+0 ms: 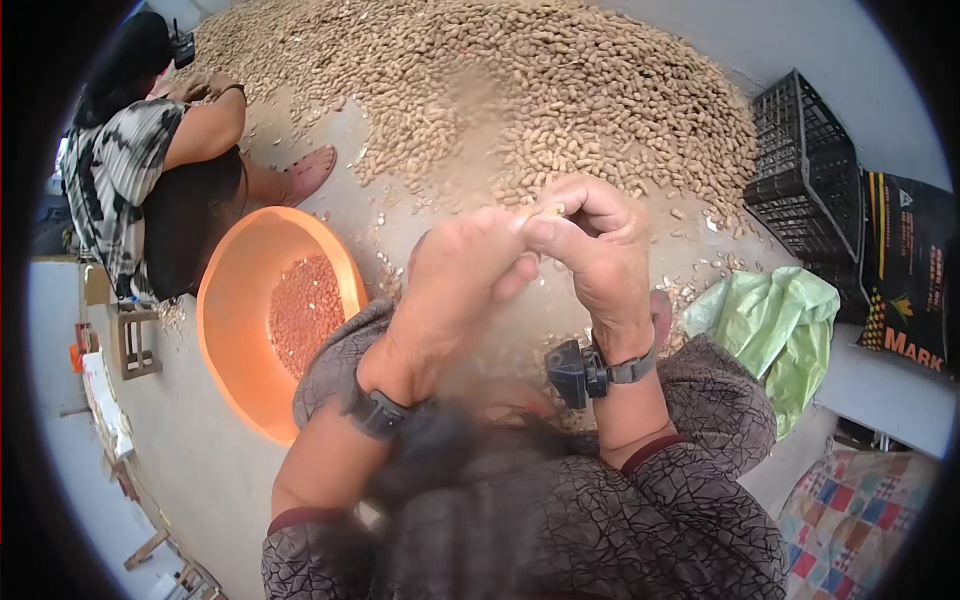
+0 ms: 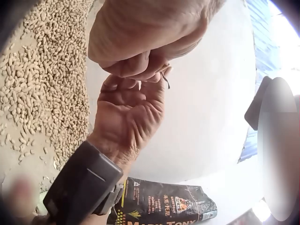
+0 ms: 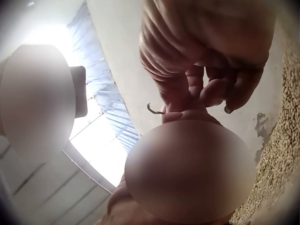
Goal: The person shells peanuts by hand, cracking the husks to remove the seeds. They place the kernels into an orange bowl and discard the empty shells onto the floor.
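Tan peanut [image 1: 553, 209] (mostly hidden) | left hand [image 1: 455, 270] + right hand [image 1: 602, 243]: curled, pinching

The basin [image 1: 226, 325] is orange, kernels [image 1: 303, 312] reddish, peanuts [image 1: 610, 95] tan, bag [image 1: 775, 335] green.

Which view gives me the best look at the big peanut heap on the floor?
The head view: the peanut heap spreads wide across the top there, with individual pods distinct over much of it. The left wrist view catches just a portion down its left side, and the right wrist view only a strip along its right edge; the frame cuts off both.
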`<move>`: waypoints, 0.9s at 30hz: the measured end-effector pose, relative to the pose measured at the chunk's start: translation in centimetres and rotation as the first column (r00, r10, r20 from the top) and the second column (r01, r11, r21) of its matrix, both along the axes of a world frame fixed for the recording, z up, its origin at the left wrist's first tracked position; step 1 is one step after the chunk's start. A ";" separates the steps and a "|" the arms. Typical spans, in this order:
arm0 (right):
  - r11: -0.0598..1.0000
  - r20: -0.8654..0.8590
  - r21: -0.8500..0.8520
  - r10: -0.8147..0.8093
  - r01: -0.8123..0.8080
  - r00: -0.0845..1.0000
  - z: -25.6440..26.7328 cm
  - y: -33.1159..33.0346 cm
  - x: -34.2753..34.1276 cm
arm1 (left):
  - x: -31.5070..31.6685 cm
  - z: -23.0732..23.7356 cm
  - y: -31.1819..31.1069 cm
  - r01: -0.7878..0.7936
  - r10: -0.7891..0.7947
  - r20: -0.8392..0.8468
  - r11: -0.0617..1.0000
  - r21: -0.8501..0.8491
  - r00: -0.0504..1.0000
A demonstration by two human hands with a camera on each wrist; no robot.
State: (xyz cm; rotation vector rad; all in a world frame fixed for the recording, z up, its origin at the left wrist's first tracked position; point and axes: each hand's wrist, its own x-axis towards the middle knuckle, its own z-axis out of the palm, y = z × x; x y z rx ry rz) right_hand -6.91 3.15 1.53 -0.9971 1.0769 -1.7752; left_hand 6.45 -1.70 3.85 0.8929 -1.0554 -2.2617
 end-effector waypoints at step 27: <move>0.953 -0.200 0.285 -0.045 0.102 0.979 8.4 6.2 -1.0 | -1.6 2.5 2.4 0.303 -0.265 -0.331 0.951 0.067 0.906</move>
